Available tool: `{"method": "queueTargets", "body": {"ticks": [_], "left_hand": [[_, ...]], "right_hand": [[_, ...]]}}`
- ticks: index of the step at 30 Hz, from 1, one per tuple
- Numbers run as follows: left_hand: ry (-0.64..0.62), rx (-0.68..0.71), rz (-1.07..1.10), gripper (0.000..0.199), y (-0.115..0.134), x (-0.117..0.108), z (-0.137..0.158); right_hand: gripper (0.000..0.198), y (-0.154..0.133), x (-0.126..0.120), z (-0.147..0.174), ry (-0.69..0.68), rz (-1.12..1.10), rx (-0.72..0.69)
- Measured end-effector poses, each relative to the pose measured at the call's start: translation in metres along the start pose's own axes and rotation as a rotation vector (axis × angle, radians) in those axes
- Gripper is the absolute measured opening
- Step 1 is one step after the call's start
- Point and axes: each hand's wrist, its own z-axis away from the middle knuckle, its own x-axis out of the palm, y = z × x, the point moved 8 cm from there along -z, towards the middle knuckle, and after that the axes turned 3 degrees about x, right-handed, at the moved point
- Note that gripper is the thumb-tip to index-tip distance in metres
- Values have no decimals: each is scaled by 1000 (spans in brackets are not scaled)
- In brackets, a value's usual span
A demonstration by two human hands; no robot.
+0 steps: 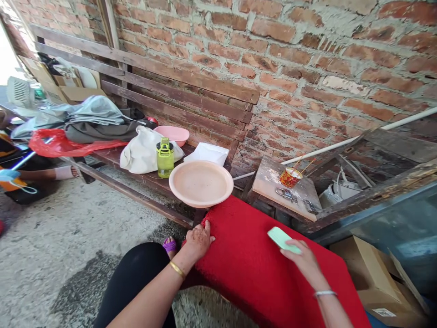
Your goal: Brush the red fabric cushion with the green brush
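A red fuzzy mat [252, 259] lies spread across a raised surface in front of me. My left hand [198, 240] grips its left edge with the fingers curled over the fabric. My right hand [302, 259] holds a pale green bar [282, 238], like soap, flat against the mat's upper right part. A round pink plate [200, 183] rests at the mat's far end, on the edge of a dark wooden bench [143, 180].
The bench carries a green bottle [165, 158], a white bag [143, 150], a pink basin [173, 133], folded clothes and a red plastic bag [61, 142]. A small board with a patterned cup [290, 176] stands right, a cardboard box [382, 282] below. Another person's foot [64, 172] shows at left. Brick wall behind.
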Motion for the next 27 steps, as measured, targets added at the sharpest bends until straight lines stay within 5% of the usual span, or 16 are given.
{"method": "queueTargets", "body": {"ticks": [5,8,10,15,23,27], "left_hand": [[10,18,11,61,-1,2,0],[-19,19,12,60,-2,2,-2],[-36,11,12,59,-3,2,-4],[-73,7,19,61,-3,1,-7],[-78,15,45,58,-5,-9,-5],[-102,18,51,58,-5,-7,-5]], "right_hand": [[27,-101,114,-7,-265,-40,-235],[32,-119,142,-8,-321,-32,-266],[32,-111,140,-8,-332,-27,-246],[32,-32,76,1,-281,-28,-116],[34,150,-101,47,59,9,263],[27,235,-171,81,240,18,452]]}}
